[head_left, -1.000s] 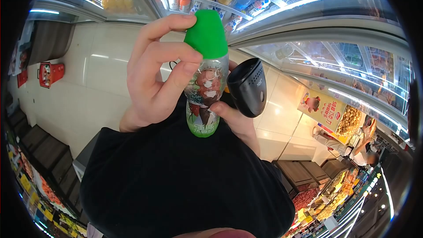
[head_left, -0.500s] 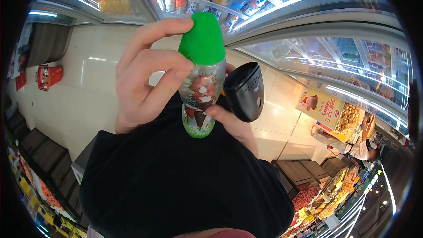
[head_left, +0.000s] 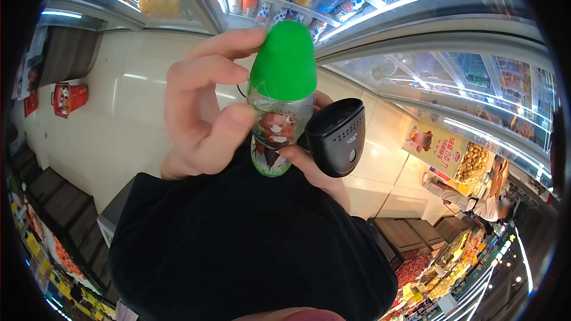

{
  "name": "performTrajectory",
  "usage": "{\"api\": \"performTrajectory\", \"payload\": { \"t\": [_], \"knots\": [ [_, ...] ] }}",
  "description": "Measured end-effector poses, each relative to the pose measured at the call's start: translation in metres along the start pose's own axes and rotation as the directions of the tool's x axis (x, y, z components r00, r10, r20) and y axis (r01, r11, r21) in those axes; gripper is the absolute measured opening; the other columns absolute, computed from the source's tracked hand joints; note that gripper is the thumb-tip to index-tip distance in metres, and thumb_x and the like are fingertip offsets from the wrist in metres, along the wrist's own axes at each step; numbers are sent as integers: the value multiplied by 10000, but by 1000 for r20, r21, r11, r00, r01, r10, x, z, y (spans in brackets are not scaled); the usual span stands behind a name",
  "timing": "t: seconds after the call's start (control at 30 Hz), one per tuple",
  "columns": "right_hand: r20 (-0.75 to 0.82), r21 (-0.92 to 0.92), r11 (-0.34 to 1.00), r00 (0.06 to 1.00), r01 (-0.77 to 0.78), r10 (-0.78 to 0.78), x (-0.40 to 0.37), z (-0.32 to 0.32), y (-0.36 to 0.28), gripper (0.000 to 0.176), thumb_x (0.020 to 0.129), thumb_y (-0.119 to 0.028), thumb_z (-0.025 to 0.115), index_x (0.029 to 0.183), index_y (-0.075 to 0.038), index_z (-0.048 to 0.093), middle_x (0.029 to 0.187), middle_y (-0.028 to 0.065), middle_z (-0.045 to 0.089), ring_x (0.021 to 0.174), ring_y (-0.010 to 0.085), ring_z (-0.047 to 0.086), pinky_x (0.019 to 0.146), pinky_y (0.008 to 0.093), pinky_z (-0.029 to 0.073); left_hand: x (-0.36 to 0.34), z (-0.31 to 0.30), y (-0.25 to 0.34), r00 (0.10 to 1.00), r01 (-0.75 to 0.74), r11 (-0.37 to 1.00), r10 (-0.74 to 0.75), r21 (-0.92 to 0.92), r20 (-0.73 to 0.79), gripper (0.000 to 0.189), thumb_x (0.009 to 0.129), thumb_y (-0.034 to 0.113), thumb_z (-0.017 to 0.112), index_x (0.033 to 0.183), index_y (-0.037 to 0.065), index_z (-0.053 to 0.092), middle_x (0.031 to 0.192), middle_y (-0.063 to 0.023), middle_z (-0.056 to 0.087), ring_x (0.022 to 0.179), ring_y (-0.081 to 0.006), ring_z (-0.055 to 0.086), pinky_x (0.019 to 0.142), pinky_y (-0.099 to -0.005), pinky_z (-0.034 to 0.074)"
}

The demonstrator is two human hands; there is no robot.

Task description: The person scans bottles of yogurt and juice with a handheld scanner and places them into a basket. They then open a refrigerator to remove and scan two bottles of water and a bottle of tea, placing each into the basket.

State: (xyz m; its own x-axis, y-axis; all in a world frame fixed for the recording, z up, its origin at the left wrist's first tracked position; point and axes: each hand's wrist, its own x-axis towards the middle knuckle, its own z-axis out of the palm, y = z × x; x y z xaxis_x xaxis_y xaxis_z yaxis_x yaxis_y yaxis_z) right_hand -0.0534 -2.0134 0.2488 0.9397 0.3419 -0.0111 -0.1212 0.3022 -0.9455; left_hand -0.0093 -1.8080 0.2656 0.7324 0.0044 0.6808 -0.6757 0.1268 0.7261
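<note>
A bottle [head_left: 276,128] with a tall green cap [head_left: 285,62] stands upright, slightly tilted, before my chest. Its clear wrap carries a printed cartoon figure with reddish hair. My right hand [head_left: 315,169] grips the lower part, thumb across the front and the other fingers mostly hidden behind. Beside the bottle, overlapping that hand, juts a black plastic device [head_left: 336,139] with small holes and a round button. My left hand [head_left: 202,107] is open at the left, fingers curved and spread; its index fingertip is right at the cap's edge, the thumb close to the wrap.
Beyond the bottle, a lit fridge [head_left: 309,12] holds rows of drinks. A glass-fronted freezer [head_left: 464,83] runs along the right. Red baskets [head_left: 70,100] sit on the floor at left. At right, a person [head_left: 464,196] is near a snack display [head_left: 473,160] and produce bins [head_left: 413,267].
The left hand's thumb and middle finger have come away from the cap's lower edge and spread. The bottle and black device have shifted slightly right.
</note>
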Motion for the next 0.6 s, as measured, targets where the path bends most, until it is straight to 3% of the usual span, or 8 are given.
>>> {"api": "performTrajectory", "payload": {
  "t": [0.07,0.17,0.43,0.53,0.6],
  "knots": [
    [-20,-67,997,999,32,-34,0,0,-2,796,824,-144,885,1467,37,452,1359,159,620,1267,235,599,1062,396,475,4,9,1,1000,13,999,-13,-29,3,492,896,54,726,1310,16,463,1434,-287,523,1226,-330,621,1038,-452,486],
    [12,-134,988,997,80,-79,-2,-6,8,911,794,-150,908,1519,-11,374,1388,132,580,1279,234,581,1058,392,490,3,18,0,997,58,996,-61,-62,-45,617,845,24,769,1355,32,421,1457,-275,493,1226,-325,622,1040,-451,486],
    [18,-117,984,990,138,-136,3,-7,6,885,782,-101,909,1506,-29,404,1374,124,589,1275,236,582,1057,401,491,5,21,3,995,95,995,-94,9,-30,602,849,-17,722,1368,8,418,1435,-265,512,1251,-310,607,1057,-432,477],
    [103,-100,975,976,200,-190,9,-12,1,895,777,-115,915,1506,-26,403,1374,124,588,1278,234,579,1059,403,488,6,21,0,997,77,997,-77,-4,-11,580,856,-23,704,1364,0,425,1432,-268,515,1257,-312,602,1064,-430,472],
    [60,-91,978,981,189,-185,9,-10,0,851,790,-131,909,1485,-7,433,1355,133,610,1252,229,599,1044,394,495,7,21,0,997,76,997,-76,-11,-4,565,863,-24,691,1363,-4,430,1428,-271,518,1259,-314,601,1067,-430,471]
  ]
}}
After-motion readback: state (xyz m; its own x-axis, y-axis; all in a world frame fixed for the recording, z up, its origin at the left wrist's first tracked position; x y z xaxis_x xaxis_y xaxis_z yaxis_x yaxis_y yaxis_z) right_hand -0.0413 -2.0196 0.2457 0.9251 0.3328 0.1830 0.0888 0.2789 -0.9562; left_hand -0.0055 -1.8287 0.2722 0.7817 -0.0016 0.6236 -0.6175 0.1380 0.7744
